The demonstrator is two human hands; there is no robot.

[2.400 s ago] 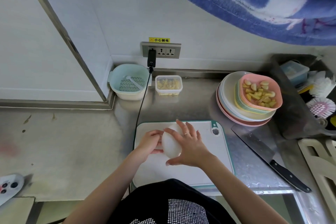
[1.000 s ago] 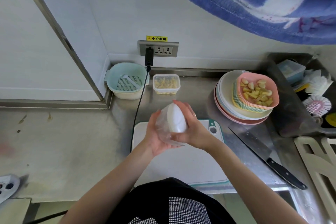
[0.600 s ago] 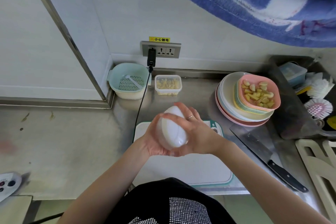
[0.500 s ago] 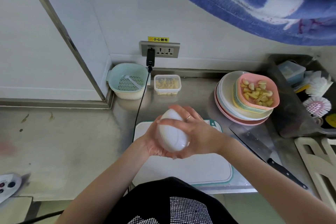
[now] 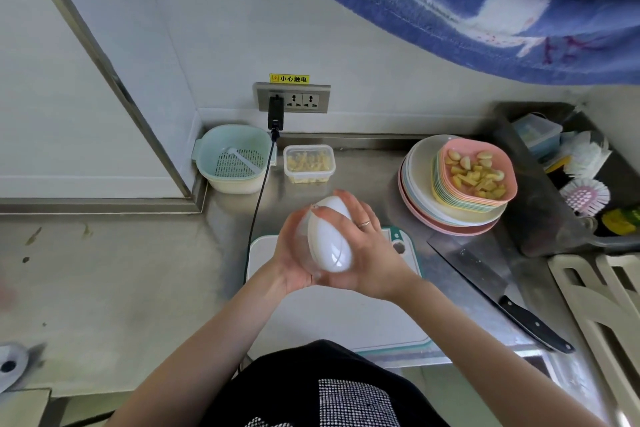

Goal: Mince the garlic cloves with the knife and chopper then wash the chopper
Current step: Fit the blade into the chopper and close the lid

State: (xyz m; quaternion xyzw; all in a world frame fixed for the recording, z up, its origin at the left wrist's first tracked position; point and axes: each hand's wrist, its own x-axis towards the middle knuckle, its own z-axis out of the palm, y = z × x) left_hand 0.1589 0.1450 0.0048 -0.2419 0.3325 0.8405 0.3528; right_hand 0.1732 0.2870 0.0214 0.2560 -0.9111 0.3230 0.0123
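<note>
1. The chopper point(image 5: 329, 239) was a smooth white egg-shaped lid on a clear cup; it looked light, stiff and hard-shelled, and its glossy plastic would likely slip under wet or garlicky fingers
2. The person held it lifted above the far end of the white cutting board point(image 5: 339, 315), tilted on its side, touching neither board nor counter
3. The left hand point(image 5: 292, 260) cupped the clear cup from the left and below, fingers curled round it; the right hand point(image 5: 367, 258) wrapped the white lid from the right, fingers curved over its top, a ring on 1 of them
4. Judged from that hold, the safest purchase was 1 palm on each half, across the seam, so the 2 parts could be twisted or kept together without squeezing the thin cup
5. Whether any garlic sat inside could not be told
6. The knife point(image 5: 491, 291) lay on the steel counter well to the right of both hands, and the garlic cloves point(image 5: 476, 172) sat in the pink dish point(image 5: 450, 152) on stacked plates farther right and back
</note>
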